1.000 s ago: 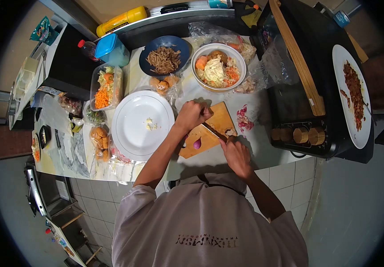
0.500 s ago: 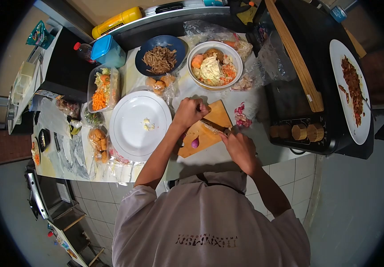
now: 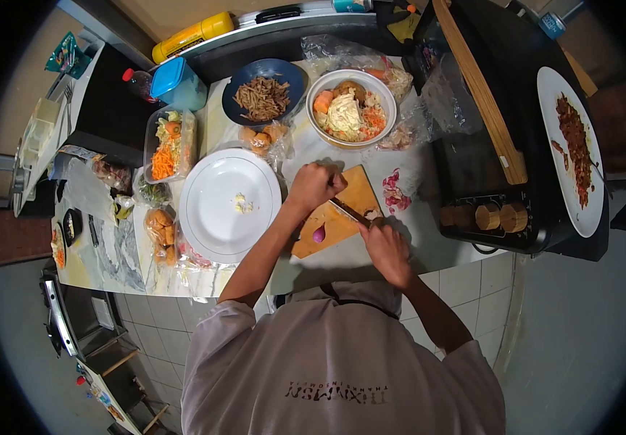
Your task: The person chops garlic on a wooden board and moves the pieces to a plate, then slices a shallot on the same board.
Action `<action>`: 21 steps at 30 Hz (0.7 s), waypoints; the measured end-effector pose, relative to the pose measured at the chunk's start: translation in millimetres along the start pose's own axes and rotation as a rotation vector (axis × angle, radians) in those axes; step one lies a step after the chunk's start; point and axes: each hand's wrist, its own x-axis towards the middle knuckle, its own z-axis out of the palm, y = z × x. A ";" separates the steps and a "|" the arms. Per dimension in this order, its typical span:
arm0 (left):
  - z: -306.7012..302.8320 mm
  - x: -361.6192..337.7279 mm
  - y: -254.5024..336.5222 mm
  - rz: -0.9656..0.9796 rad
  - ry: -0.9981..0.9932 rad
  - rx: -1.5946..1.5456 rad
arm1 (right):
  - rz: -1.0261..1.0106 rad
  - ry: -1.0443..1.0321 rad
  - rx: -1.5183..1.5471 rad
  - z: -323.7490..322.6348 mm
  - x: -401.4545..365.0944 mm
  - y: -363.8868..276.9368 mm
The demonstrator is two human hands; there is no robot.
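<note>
A knife [image 3: 350, 210] is over the orange cutting board [image 3: 355, 190], its handle end in my right hand [image 3: 387, 250], whose fingers are wrapped round it. At the blade's other end my left hand [image 3: 316, 187] is closed over the board's upper left part; what its fingers hold, if anything, is hidden. A purple shallot [image 3: 318, 235] lies on the lower left of the board. Pink and white peelings [image 3: 396, 191] lie on the table to the right of the board.
A white plate [image 3: 215, 217] with pale bits is on the left. Behind stand a blue bowl of brown strips [image 3: 231, 101] and a white bowl of mixed food [image 3: 391, 119]. A black oven [image 3: 465, 174] bears a plate of red-brown food [image 3: 556, 174] on the right.
The knife has turned slightly and shows its dark side more clearly. Both hands have shifted only a little, and the shallot stays in place on the board.
</note>
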 end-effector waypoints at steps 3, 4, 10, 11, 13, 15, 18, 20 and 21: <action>-0.9 3.0 3.2 0.000 -0.011 -0.049 | -0.027 -0.100 -0.011 -23.8 6.0 -1.0; -2.1 -0.2 3.0 -0.064 -0.027 -0.167 | -0.050 -0.141 -0.006 -29.0 5.1 -1.8; 2.2 0.6 -1.6 -0.015 -0.004 -0.025 | 0.015 -0.023 -0.014 4.0 2.8 2.1; 4.5 -0.9 -2.9 -0.006 -0.012 0.038 | 0.016 -0.048 -0.007 5.8 3.2 5.6; -0.8 1.6 0.3 -0.026 -0.029 -0.049 | -0.013 -0.071 0.003 -9.2 5.3 3.4; 0.4 1.2 2.7 -0.054 -0.054 -0.141 | -0.038 -0.107 0.014 -22.9 5.3 2.5; 4.6 -5.6 0.5 -0.111 -0.060 -0.220 | -0.003 -0.200 0.003 -18.7 1.0 0.3; 9.5 -0.3 1.5 0.029 -0.009 0.100 | 0.053 -0.044 0.038 6.9 0.0 7.6; 9.4 1.3 0.3 0.034 0.018 0.090 | 0.051 -0.035 0.058 0.9 0.9 5.4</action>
